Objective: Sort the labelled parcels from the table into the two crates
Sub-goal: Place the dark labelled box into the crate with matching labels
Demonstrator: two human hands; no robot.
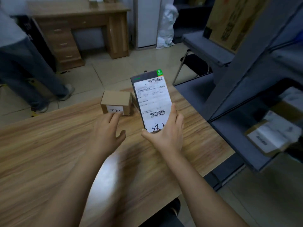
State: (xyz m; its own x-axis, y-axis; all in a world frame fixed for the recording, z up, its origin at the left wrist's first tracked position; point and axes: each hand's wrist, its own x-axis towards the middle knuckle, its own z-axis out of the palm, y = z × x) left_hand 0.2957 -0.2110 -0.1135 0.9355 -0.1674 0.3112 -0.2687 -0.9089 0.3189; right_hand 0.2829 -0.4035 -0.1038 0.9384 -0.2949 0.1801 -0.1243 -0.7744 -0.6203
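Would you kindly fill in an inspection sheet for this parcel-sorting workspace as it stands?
Surface: wooden table, woodgrain top.
Job's things: flat dark parcel, white label, held upright; small cardboard box standing at the far edge; grey bin on the right holding a labelled parcel.
Clutter: blurred white patch under the left forearm, unidentifiable.
Grippers: left hand open, fingers at the box's front; right hand grips the flat parcel's lower end.
Cables: nothing seen.
Surroundings: wooden desk, white sack, another person's legs.

Wooden table [41,153], small cardboard box [116,99] (white label [115,110]) near far edge
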